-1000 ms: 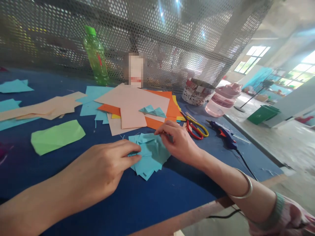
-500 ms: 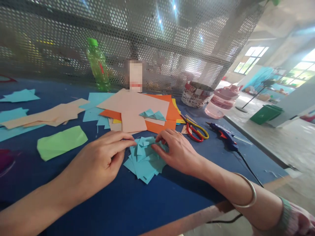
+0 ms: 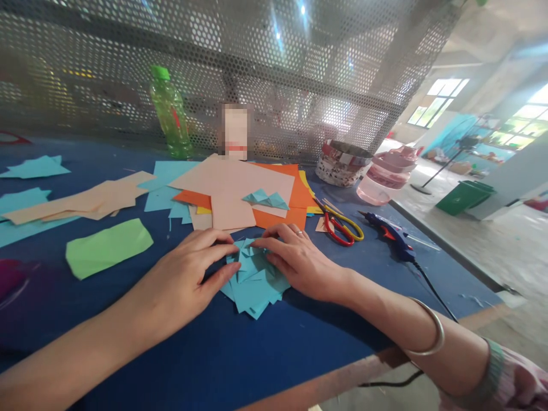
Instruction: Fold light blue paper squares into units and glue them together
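A stack of folded light-blue paper pieces [image 3: 252, 285] lies on the dark blue tabletop [image 3: 240, 354] in front of me. My left hand [image 3: 184, 279] rests on the stack's left side, thumb and forefinger pinching its upper edge. My right hand [image 3: 295, 260] lies on the stack's right side, fingers closed on the folded blue paper at the top. A ring is on one right finger and a metal bangle [image 3: 428, 337] on that wrist.
Peach, orange, yellow and blue sheets [image 3: 240, 188] lie behind the stack, a green folded paper [image 3: 107, 245] at left. Scissors [image 3: 340, 225] and a blue glue gun [image 3: 391, 234] lie at right, near a basket [image 3: 342, 160] and pink container [image 3: 385, 177]. A green bottle [image 3: 169, 111] stands by the perforated metal screen [image 3: 299, 68].
Both hands have drawn closer together at the top of the blue stack. The right hand moved left over the paper; the left hand's fingers shifted from the stack's side up to its upper edge.
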`<state>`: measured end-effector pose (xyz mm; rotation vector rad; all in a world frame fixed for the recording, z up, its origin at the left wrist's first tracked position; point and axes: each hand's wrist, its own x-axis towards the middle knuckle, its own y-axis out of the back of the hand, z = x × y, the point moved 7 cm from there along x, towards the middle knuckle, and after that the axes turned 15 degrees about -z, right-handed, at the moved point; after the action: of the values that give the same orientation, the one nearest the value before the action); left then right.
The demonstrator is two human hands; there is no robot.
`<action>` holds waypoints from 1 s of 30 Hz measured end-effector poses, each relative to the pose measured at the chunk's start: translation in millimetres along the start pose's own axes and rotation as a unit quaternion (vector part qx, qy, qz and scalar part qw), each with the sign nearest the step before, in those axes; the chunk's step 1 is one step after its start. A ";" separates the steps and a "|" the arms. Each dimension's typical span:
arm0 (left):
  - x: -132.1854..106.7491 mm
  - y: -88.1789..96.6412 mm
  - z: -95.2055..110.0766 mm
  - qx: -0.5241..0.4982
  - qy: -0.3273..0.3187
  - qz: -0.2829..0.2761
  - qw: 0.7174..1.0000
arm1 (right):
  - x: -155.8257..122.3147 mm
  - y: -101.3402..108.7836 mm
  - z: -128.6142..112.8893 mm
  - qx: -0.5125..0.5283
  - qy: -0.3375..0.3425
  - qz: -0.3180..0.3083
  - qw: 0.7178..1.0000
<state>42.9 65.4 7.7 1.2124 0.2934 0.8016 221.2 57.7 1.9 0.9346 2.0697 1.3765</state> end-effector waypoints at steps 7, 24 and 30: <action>0.4 -5.2 0.2 -0.006 -0.007 -0.003 1.000 | -2.1 5.8 -4.9 -0.005 0.059 0.054 0.997; -2.8 24.2 35.5 0.032 -0.081 0.080 0.993 | -20.7 36.7 -29.3 -0.020 0.156 0.250 0.955; -7.0 36.4 44.0 0.129 -0.105 0.133 0.977 | -24.6 34.9 -40.4 -0.047 0.192 0.246 0.949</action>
<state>50.2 33.5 55.1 1.5904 0.0619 0.8750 218.2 24.1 49.9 1.2861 2.0942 2.0348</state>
